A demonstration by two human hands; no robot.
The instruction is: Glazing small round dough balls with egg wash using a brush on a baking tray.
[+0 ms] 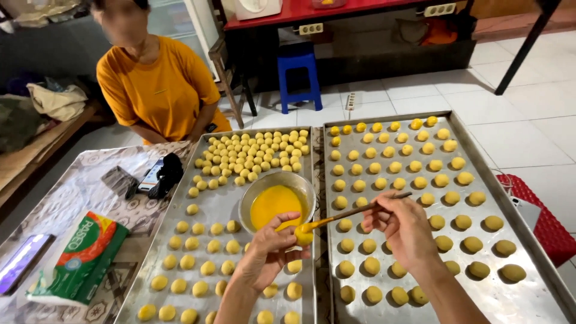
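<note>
Meanwhile, over two metal baking trays, we work with both hands on small round pastry balls. Our left hand (268, 247) curls its fingers closed around one dough ball (303, 237), lifted just above the left tray (225, 207) near its right edge. Our right hand (401, 227) pinches a thin wooden-handled brush (354, 213) between thumb and fingertips, fingers drawn in narrow, the yellow-coated tip touching the held ball. Just behind the ball sits a round metal bowl (249, 201) of bright yellow egg wash (276, 205), resting on the left tray. That tray carries pale balls, loosely spaced near us and packed tight at the far end. The right tray (489, 180) holds neat rows of darker, glossier balls, and our right forearm crosses above them. Across from us sits a person in an orange shirt (159, 84). To the left, on a patterned cloth, lie a green tissue pack (81, 255) and a phone (21, 261). A blue stool (298, 72) stands on the tiled floor beyond.
</note>
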